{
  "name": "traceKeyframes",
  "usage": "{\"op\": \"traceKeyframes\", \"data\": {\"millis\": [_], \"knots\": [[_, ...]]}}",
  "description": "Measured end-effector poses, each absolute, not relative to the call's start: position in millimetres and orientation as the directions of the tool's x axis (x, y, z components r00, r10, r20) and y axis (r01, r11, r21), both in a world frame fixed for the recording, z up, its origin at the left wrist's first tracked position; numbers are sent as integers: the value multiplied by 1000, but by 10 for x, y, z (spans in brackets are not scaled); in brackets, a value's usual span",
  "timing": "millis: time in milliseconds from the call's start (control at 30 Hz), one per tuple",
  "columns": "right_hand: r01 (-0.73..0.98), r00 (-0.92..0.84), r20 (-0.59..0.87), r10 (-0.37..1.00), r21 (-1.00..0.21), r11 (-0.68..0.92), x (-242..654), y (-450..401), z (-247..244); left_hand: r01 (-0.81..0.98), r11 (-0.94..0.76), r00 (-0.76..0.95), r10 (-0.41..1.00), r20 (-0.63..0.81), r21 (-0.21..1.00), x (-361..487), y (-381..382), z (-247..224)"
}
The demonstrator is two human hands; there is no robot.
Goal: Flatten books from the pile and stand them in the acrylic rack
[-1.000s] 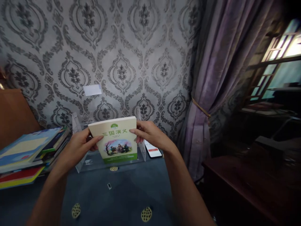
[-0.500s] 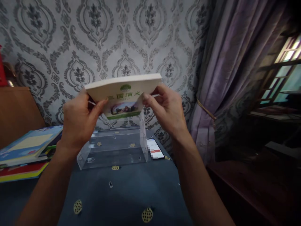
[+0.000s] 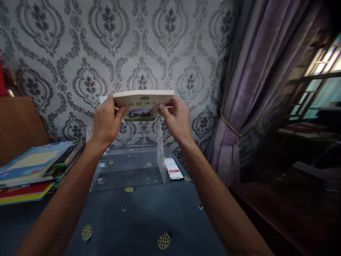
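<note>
A cream book point(image 3: 144, 106) with green lettering and a picture on its cover is held up in front of the wall, tilted so its long page edge shows on top. My left hand point(image 3: 106, 119) grips its left end, thumb on the cover. At the right end my right hand point(image 3: 176, 115) pinches it the same way, thumb on the front. The fingers behind the book are hidden. Below and behind it stands a clear plastic rack point(image 3: 161, 156) with tiers, on the dark patterned tablecloth point(image 3: 138, 220).
A phone point(image 3: 174, 169) with a lit screen lies just right of the rack. To the left is a stack of books point(image 3: 39, 160), beside a wooden panel point(image 3: 21, 124). A tied purple curtain point(image 3: 231, 135) hangs on the right, next to a window.
Both hands have carried the book forward, away from me, over the rack. It sits slightly lower in view and its cover is tilted flatter.
</note>
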State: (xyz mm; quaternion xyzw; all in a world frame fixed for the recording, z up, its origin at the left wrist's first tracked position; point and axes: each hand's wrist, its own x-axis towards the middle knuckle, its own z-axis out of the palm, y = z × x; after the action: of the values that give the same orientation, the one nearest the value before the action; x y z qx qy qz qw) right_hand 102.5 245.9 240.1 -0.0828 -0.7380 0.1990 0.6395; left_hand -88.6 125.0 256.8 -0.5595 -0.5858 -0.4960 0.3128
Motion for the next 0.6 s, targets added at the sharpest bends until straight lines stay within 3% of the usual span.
{"op": "traceKeyframes", "data": {"millis": [433, 600], "knots": [[-17, -242, 886, 396, -412, 911, 1041, 2760, 2493, 968, -110, -154, 454, 878, 227, -912, 1383, 2763], [97, -247, 875, 417, -406, 909, 933, 3000, 2612, 942, -155, -179, 519, 836, 298, -1054, 1637, 2864]]}}
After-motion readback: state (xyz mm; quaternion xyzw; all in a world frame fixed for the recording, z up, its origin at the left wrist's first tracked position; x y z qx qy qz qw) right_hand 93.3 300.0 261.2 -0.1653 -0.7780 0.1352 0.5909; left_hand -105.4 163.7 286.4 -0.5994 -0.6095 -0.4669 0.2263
